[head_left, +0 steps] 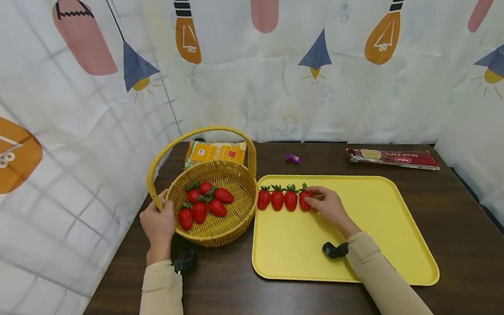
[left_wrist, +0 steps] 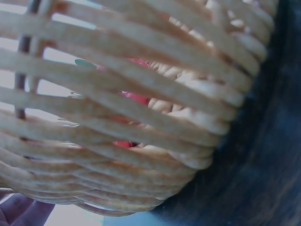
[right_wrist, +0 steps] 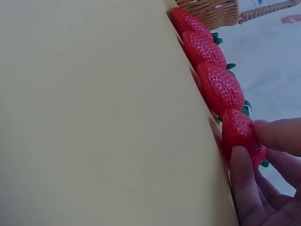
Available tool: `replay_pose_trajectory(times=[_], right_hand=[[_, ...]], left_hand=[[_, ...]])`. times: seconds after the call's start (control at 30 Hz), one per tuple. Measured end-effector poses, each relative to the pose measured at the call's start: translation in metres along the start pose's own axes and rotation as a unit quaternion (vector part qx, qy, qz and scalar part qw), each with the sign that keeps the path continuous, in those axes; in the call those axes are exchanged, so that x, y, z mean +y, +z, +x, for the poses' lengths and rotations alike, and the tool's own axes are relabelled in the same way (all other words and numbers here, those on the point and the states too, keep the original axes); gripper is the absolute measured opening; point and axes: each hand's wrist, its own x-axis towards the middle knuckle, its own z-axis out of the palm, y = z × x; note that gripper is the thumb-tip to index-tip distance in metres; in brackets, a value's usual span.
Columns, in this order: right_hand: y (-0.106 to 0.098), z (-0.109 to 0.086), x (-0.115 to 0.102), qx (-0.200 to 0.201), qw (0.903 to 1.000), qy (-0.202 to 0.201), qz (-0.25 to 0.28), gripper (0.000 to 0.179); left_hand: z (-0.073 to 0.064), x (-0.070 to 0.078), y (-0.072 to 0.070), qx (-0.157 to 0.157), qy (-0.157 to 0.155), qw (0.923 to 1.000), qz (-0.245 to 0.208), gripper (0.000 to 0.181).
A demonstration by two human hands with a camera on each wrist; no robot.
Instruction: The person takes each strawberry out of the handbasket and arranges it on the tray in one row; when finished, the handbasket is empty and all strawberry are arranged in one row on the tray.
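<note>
A yellow wicker basket with an arched handle stands left of the tray, several red strawberries lying inside it. My left hand grips the basket's left side near the handle's base; the weave fills the left wrist view and hides most of that hand. Along the upper left of a yellow tray, several strawberries lie in a row with their green leaves toward the back. My right hand pinches the rightmost strawberry of that row between thumb and fingers, at the tray's surface.
Behind the basket lies an orange snack packet. A small purple wrapped candy and a long dark-red packet lie at the back of the dark wooden table. A patterned curtain hangs behind.
</note>
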Motion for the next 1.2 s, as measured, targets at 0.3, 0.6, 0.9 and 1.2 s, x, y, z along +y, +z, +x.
replay_pose_trajectory(times=[0.3, 0.6, 0.9, 1.2], right_hand=[[0.001, -0.001, -0.003, 0.004, 0.9995, 0.008, 0.031, 0.041], [0.0, -0.003, -0.004, 0.003, 0.9994, 0.011, 0.032, 0.04], [-0.009, -0.002, -0.008, 0.064, 0.9951, 0.038, 0.066, 0.036], [0.002, -0.003, -0.05, 0.048, 0.9926, -0.013, 0.111, 0.036]], left_hand=[[0.001, 0.001, 0.001, 0.007, 0.0, 1.0, 0.001, 0.027], [0.0, 0.002, 0.0, 0.003, -0.001, 1.0, -0.003, 0.028], [-0.001, 0.003, 0.0, 0.007, 0.002, 1.0, 0.0, 0.027], [-0.001, 0.003, 0.0, 0.007, -0.004, 1.0, 0.003, 0.028]])
